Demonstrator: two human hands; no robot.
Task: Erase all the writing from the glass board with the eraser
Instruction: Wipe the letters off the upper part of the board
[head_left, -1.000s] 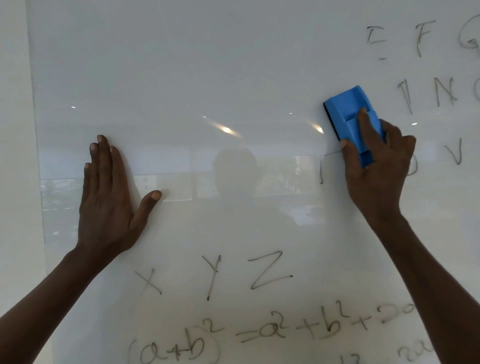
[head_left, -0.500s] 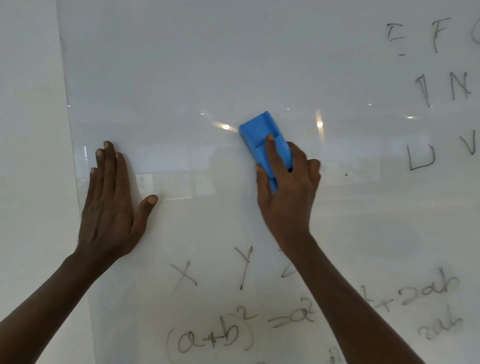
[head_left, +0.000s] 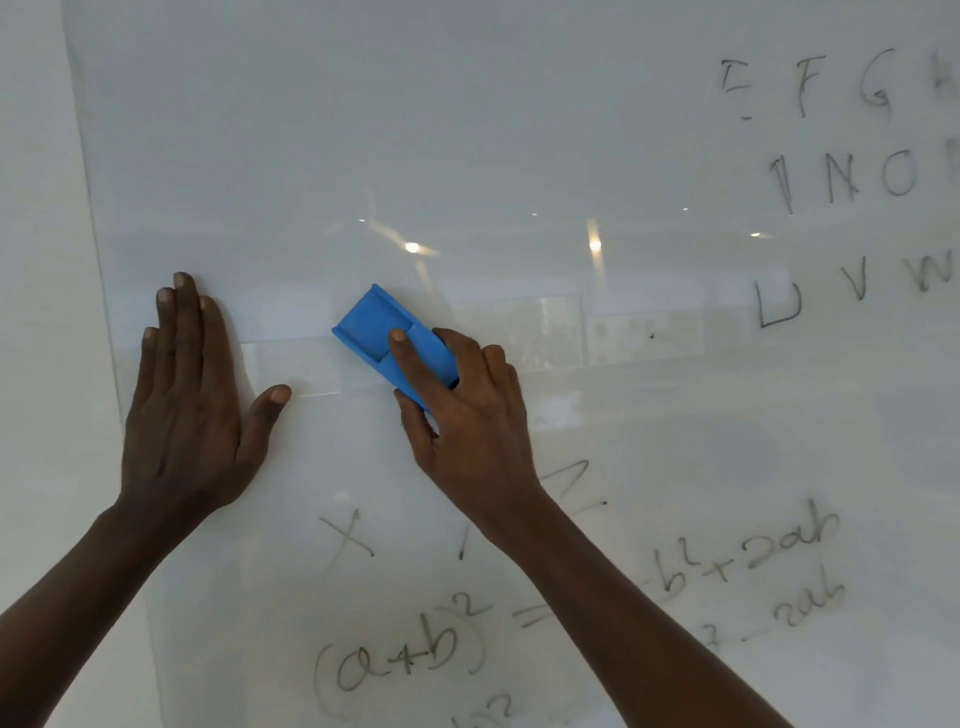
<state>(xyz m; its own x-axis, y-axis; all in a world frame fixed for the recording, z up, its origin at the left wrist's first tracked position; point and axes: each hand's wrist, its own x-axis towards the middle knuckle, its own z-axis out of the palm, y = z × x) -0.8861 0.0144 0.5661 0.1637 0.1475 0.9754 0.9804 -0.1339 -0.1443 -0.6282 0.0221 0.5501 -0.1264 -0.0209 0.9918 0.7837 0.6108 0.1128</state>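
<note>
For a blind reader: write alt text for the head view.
The right hand holds a blue eraser against a glass board, while the left hand presses flat beside it. Handwritten letters and an algebra formula remain at right and below.

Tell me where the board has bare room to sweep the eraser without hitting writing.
The glass board is bare above both hands, left of the E F G letters, and between the right hand and the U. Crowded below: X, the formula.
</note>
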